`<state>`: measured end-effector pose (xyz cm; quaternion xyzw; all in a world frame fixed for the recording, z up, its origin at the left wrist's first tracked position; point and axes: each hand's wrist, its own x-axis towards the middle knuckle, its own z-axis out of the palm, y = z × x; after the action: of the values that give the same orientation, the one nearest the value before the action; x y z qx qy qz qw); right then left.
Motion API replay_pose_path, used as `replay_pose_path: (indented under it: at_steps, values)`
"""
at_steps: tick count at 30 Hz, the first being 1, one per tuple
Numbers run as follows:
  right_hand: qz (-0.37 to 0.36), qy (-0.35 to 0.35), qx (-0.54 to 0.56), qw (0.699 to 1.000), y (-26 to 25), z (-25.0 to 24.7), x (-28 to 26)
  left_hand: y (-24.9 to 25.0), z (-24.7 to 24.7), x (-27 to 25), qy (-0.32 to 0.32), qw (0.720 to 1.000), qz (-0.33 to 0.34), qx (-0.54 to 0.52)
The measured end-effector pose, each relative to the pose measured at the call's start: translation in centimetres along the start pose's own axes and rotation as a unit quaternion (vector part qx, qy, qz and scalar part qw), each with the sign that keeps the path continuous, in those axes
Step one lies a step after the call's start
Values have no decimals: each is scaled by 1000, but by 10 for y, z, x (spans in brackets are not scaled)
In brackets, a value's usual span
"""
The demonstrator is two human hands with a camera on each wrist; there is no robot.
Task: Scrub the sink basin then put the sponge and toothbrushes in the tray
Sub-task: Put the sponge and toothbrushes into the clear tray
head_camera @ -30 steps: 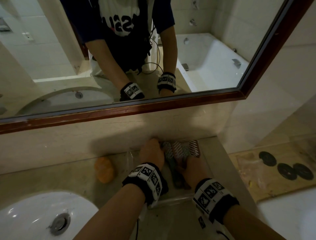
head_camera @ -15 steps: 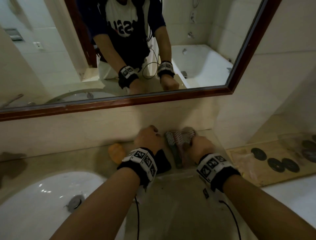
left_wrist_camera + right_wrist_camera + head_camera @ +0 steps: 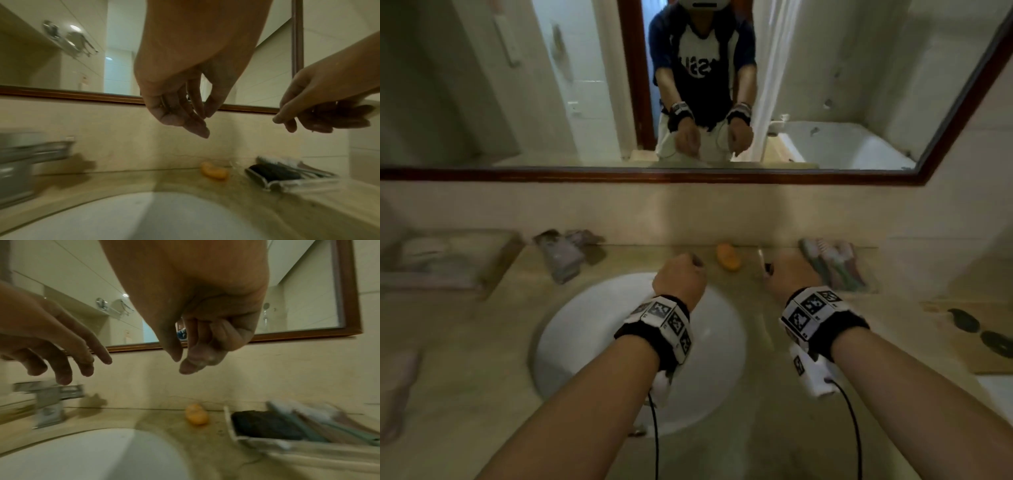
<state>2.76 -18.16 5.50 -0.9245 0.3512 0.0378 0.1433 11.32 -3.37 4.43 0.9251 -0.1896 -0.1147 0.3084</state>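
The white sink basin point(image 3: 592, 329) lies below my two hands. A clear tray point(image 3: 232, 433) stands on the counter at the right by the wall. In it lie a dark sponge point(image 3: 265, 425) and several toothbrushes point(image 3: 308, 423), also seen in the head view as toothbrushes point(image 3: 832, 263). My left hand point(image 3: 197, 120) hangs over the basin's far rim with loosely curled fingers and holds nothing. My right hand point(image 3: 185, 360) hangs over the counter just left of the tray, fingers loosely curled, holding nothing. Neither hand touches the tray.
A small orange object point(image 3: 727, 257) lies on the counter between basin and tray. The metal faucet point(image 3: 565, 253) stands behind the basin at the left. Folded towels on a tray point(image 3: 441, 260) sit far left. A framed mirror point(image 3: 688, 174) runs above the backsplash.
Both hands have pulled back out of the tray and now hang apart above the basin rim and counter. The head view has swung left, so the sink is centred.
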Motion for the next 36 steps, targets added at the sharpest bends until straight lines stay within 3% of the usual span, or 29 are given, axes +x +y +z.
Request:
replay_pose_path:
  at_steps: [7, 13, 19, 23, 36]
  values:
    - [-126, -59, -31, 990, -130, 62, -61, -158, -96, -57, 39, 993, -99, 41]
    - [-223, -104, -88, 965, -219, 92, -62, -260, -146, -65, 70, 969, -221, 84]
    - [-260, -119, -103, 953, -268, 120, -33, -360, -169, -77, 69, 923, -354, 134]
    - [-254, -149, -121, 948, -277, 138, -22, -394, -171, -77, 76, 896, -422, 115]
    - [-246, -160, -134, 947, -305, 174, -11, -441, -173, -38, 73, 917, -391, 40]
